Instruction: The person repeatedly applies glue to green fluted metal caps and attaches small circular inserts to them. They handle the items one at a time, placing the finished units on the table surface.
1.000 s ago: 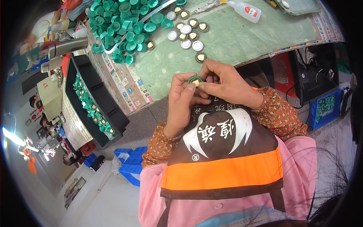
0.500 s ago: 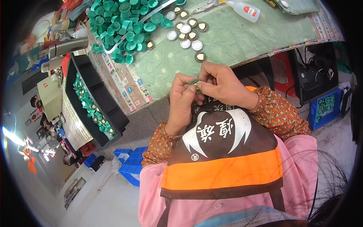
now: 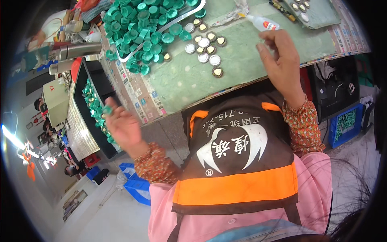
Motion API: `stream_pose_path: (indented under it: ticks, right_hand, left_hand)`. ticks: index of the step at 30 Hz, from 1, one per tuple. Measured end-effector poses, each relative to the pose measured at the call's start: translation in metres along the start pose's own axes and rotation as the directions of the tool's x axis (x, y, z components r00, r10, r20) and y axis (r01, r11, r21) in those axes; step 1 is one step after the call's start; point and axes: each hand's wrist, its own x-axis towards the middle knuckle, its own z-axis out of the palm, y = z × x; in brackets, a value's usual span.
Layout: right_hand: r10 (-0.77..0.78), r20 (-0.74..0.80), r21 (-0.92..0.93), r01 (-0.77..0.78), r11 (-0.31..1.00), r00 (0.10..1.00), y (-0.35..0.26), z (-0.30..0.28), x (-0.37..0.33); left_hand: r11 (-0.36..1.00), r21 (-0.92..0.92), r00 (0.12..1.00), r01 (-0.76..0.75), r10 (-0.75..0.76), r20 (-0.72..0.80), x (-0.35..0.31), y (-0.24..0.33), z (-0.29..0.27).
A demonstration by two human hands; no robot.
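My left hand [image 3: 124, 126] is over the near edge of a long black bin [image 3: 109, 143], slightly blurred. A small green crown cap [image 3: 107, 109] is held at its fingertips. Beneath it, the bin contains a row of green caps [image 3: 92, 97], some with pale inserts. My right hand [image 3: 280, 58] is raised over the table's front right, thumb and fingers apart, with nothing in it. Just beyond its fingertips lies a clear squeeze bottle [image 3: 262, 23] with a yellow tip. Several dark-rimmed caps with cream or white inserts [image 3: 210, 49] lie mid-table.
Many green caps [image 3: 143, 28] heap over a white-rimmed tray [image 3: 165, 27] and spill onto the green tabletop [image 3: 177, 88]. A marker-like stick [image 3: 283, 11] and a clear sheet [image 3: 318, 16] with caps lie at back right. Blue crates [image 3: 137, 187] stand on the floor.
My hands were together over the apron, pinching a green cap. They have parted: the left has moved left with a green cap to the black bin, the right up toward the bottle.
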Motion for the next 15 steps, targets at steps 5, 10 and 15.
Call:
stream_pose_path:
  ticks: [5, 10, 15]
  right_hand:
    - [-0.144, -0.020, -0.455, 0.119, 0.883, 0.989, 0.015, -0.011, 0.026]
    - [-0.140, 0.043, -0.500, 0.143, 0.854, 0.989, 0.033, 0.000, 0.029]
    - [-0.059, 0.038, -0.299, 0.068, 0.952, 0.998, 0.041, 0.006, 0.021]
  left_hand:
    - [0.994, -0.031, 0.994, -0.102, 0.101, -0.048, 0.005, 0.025, -0.003]
    - [0.975, 0.213, 0.996, -0.068, 0.053, 0.076, 0.011, -0.033, 0.007]
    - [0.754, 0.641, 0.984, 0.145, -0.175, -0.016, 0.005, -0.122, 0.059]
